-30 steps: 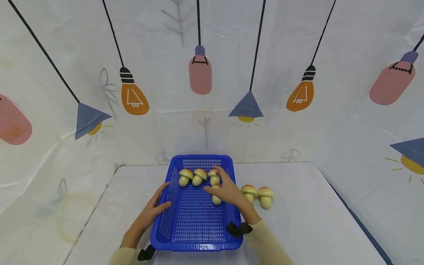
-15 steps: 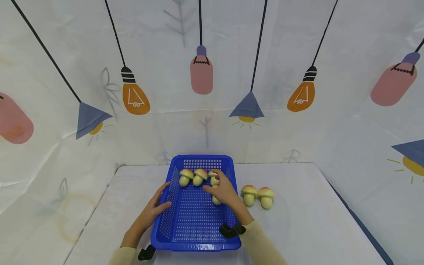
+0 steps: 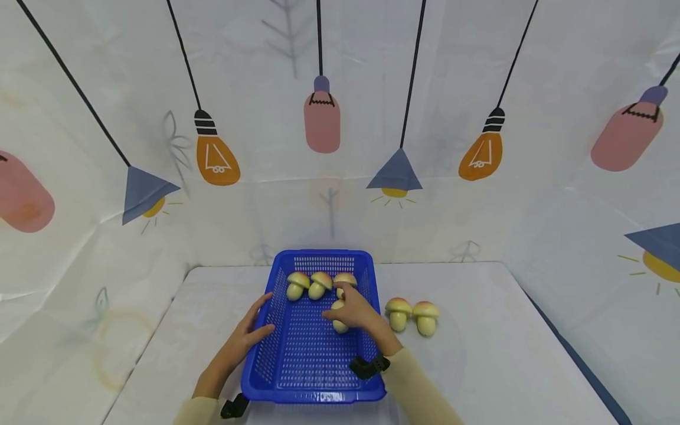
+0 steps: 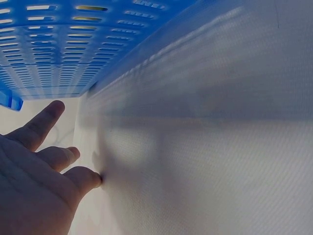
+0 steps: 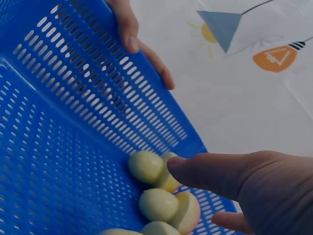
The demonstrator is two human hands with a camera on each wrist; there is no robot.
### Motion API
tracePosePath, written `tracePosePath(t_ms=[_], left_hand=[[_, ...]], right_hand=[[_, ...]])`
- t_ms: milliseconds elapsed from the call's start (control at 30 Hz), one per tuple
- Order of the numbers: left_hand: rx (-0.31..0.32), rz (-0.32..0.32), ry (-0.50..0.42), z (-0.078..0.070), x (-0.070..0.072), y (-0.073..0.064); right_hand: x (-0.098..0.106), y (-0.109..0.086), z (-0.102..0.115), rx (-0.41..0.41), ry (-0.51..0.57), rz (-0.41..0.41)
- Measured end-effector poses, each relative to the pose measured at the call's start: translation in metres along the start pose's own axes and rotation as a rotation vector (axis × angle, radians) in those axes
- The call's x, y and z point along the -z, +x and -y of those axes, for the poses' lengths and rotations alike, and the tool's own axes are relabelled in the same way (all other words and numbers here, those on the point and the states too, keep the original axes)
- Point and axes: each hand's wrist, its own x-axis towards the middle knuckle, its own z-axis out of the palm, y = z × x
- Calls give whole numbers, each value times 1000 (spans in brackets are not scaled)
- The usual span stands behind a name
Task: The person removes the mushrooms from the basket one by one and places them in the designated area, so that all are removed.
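Note:
A blue perforated plastic basket [image 3: 305,354] holds several mushrooms with yellow-red caps. Three mushrooms stand in a row at its far end, among them the middle one [image 3: 320,285]; a nearer mushroom [image 3: 340,326] lies below the right-hand one. Over this nearer mushroom reaches my right hand [image 3: 357,308], thumb and forefinger spread apart, partly hiding it. The right wrist view shows the thumb [image 5: 210,171] straight above the mushrooms. Resting at the basket's left rim is my left hand [image 3: 248,332], fingers extended; the left wrist view shows several of its fingers [image 4: 44,122] outside the wall.
Two more mushrooms, a left one [image 3: 398,314] and a right one [image 3: 425,319], stand on the white table [image 3: 478,354] right of the basket. A white sheet [image 3: 345,218] printed with lamps hangs behind and at the sides. A black strap [image 3: 369,367] circles the right wrist.
My right hand has shifted slightly left and toward me. The nearer mushroom has moved a little left, and more of the far right mushroom shows. My left hand keeps its place.

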Motion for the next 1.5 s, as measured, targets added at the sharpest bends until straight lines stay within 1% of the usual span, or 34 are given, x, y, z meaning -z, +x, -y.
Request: tracePosePath(t_ms=[200,400,500,667,933,1200,1300,1500], left_hand=[[9,-1,-2,-1,0,0],[10,0,3,-2,-1,-1],[12,2,0,-2,-1,-1],[21,-8,5,-1,-2,-1],[28,-16,1,0,-2,-1],[32,-25,6,0,-2,-2],[31,-29,14,0,-3,-2],[26,-26,13,0,-3,-1]], right_hand=[[-6,4,1,27,-87,41],[-11,7,2,63,-154,143],[-13,7,3,86,-191,180],[-18,8,4,62,-240,215],[-20,6,7,4,-300,206],[-17,3,7,-26,-282,184],[-16,2,6,-29,-278,181],[-14,2,4,-9,-254,167]])
